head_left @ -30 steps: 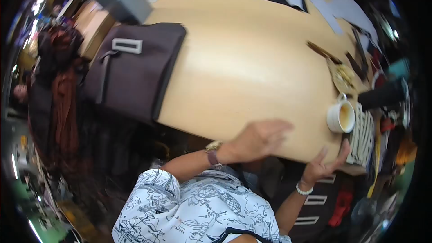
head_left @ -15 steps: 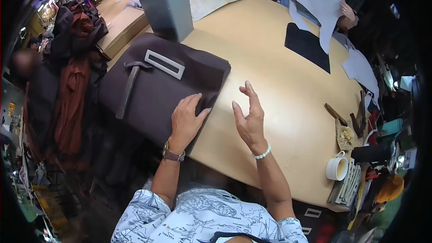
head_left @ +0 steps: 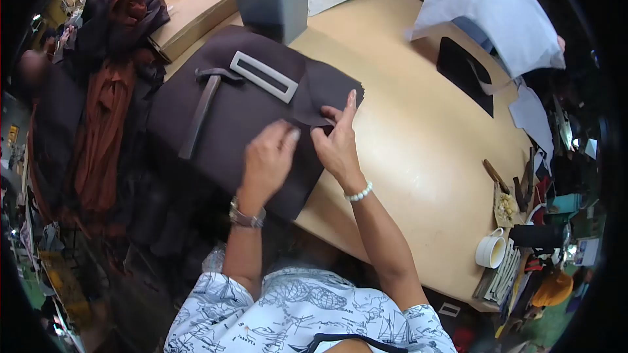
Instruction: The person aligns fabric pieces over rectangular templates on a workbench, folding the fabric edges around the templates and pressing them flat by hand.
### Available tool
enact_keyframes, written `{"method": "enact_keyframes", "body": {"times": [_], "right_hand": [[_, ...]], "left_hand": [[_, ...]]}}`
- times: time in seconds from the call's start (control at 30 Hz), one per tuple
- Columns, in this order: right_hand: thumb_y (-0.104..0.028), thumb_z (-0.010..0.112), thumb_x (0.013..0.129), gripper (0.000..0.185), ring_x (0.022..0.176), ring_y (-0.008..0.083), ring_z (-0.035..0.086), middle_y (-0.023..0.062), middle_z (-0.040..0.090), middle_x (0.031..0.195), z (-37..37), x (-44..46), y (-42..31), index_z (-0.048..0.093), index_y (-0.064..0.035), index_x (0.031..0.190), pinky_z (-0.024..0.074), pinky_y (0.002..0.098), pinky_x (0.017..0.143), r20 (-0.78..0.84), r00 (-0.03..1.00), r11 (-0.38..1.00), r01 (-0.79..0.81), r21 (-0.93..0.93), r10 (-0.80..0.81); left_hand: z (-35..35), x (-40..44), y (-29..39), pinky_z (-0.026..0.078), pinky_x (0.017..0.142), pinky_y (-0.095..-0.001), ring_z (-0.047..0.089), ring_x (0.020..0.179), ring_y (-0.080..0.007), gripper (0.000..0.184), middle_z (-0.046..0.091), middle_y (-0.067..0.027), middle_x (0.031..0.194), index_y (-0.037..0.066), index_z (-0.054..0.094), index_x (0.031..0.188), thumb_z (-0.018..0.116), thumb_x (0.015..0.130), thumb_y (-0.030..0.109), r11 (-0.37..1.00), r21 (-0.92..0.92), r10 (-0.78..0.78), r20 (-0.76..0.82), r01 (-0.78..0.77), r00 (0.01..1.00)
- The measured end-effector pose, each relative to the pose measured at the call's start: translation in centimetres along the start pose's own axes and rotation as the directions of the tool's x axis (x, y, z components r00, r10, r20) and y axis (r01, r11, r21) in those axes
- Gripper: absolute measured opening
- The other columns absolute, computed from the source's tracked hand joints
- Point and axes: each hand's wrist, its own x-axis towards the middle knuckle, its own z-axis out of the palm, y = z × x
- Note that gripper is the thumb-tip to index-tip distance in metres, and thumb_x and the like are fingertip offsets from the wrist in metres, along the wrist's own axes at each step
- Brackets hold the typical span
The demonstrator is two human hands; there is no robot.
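Brown fabric (head_left: 226, 121) | right fingers (head_left: 348, 112) pinching edge | left fingers (head_left: 278, 133): cannot tell | shirt lettering (head_left: 244, 338) illegible

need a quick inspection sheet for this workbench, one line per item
Surface: wood-toned tabletop, bare across the middle.
Job's things: dark material at the near edge, with a hammer and a pale rectangular frame on it.
Clutter: white cup with yellowish contents, right; grey metal can and flat carton, far left.
Hands: left hand over the material, grip unclear; right hand at a lifted fold, grip unclear.
Cables: nothing seen.
Surroundings: brown and black cloth heaped at left; pale sheet raised across the table.
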Motion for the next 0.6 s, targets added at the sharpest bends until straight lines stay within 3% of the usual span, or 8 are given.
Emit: {"method": "enact_keyframes", "body": {"times": [0.07,0.17,0.2,0.33,0.4,0.5,0.53,0.6], "right_hand": [[0.002,0.050,0.079,0.081,0.093,0.0326,0.060,0.0269,0.057,0.109,0.3,-0.1,-0.2,-0.002,0.0060,0.141,0.0469,0.0345,0.084,-0.017,1.000,1.000,-0.025,-0.013,0.025],[0.003,0.046,0.080,0.076,0.089,0.0323,0.062,0.0249,0.059,0.105,0.7,-0.3,1.1,0.002,0.0059,0.141,0.0475,0.0347,0.083,-0.075,0.994,0.994,0.074,-0.084,-0.080],[0.001,0.046,0.083,0.071,0.083,0.0276,0.060,0.0220,0.060,0.101,1.0,-0.3,1.5,0.006,0.0053,0.142,0.0470,0.0330,0.082,-0.109,0.988,0.991,0.102,-0.091,-0.111],[-0.005,0.046,0.090,0.061,0.064,0.0132,0.048,0.0123,0.061,0.086,0.9,-0.4,0.6,0.017,0.0036,0.142,0.0447,0.0267,0.077,-0.179,0.984,0.995,0.045,0.091,-0.028],[-0.007,0.048,0.092,0.059,0.058,0.0071,0.038,0.0075,0.060,0.081,0.1,-1.1,-0.7,0.018,0.0025,0.142,0.0436,0.0216,0.072,-0.191,0.981,0.993,-0.002,0.117,0.025],[-0.007,0.049,0.092,0.060,0.057,0.0066,0.039,0.0075,0.061,0.082,-2.7,-4.0,-2.6,0.019,0.0013,0.142,0.0438,0.0198,0.062,-0.251,0.968,0.977,0.030,0.213,0.025],[-0.006,0.049,0.092,0.059,0.072,0.0128,0.055,0.0072,0.063,0.083,-4.4,-5.0,-2.0,0.018,0.0008,0.142,0.0454,0.0252,0.068,-0.198,0.969,0.947,-0.079,0.310,0.145],[-0.006,0.053,0.090,0.061,0.089,0.0133,0.056,0.0126,0.058,0.104,-7.6,-7.0,0.0,0.020,0.0035,0.141,0.0468,0.0250,0.077,-0.300,0.933,0.949,-0.109,0.295,0.200]], "left_hand": [[-2.2,1.4,-3.3,0.043,0.086,-0.0432,0.055,0.099,-0.0367,0.027,0.060,-0.0194,0.102,-0.002,0.059,0.099,0.055,0.088,0.022,0.962,0.265,0.107,-0.118,-0.072,0.987],[-5.2,3.4,-8.1,0.040,0.093,-0.0430,0.047,0.114,-0.0371,0.041,0.048,-0.0187,0.128,0.003,0.051,0.121,0.057,0.087,0.024,0.787,0.607,0.055,-0.248,0.111,0.967],[-5.4,3.8,-11.2,0.043,0.087,-0.0426,0.052,0.103,-0.0350,0.041,0.054,-0.0173,0.116,0.007,0.051,0.124,0.057,0.086,0.021,0.747,0.657,0.114,-0.278,0.102,0.954],[-6.3,4.8,-12.4,0.047,0.078,-0.0403,0.057,0.087,-0.0304,0.041,0.058,-0.0136,0.091,0.007,0.051,0.125,0.057,0.085,0.015,0.763,0.644,0.038,-0.140,0.062,0.989],[-6.6,4.8,-12.2,0.047,0.078,-0.0403,0.057,0.087,-0.0305,0.040,0.058,-0.0137,0.092,0.007,0.051,0.125,0.057,0.086,0.015,0.746,0.660,0.020,-0.156,0.089,0.988],[-6.8,5.0,-12.1,0.047,0.078,-0.0402,0.057,0.087,-0.0305,0.039,0.059,-0.0139,0.093,0.009,0.052,0.125,0.055,0.086,0.016,0.706,0.699,0.035,-0.195,0.114,0.980],[-7.0,4.8,-11.9,0.047,0.078,-0.0402,0.058,0.087,-0.0304,0.039,0.059,-0.0139,0.093,0.009,0.053,0.124,0.056,0.086,0.017,0.693,0.712,0.032,-0.185,0.112,0.982],[-6.8,4.7,-12.3,0.047,0.078,-0.0402,0.058,0.088,-0.0305,0.037,0.059,-0.0138,0.094,0.010,0.054,0.123,0.056,0.086,0.017,0.678,0.726,0.006,-0.159,0.113,0.987]]}}
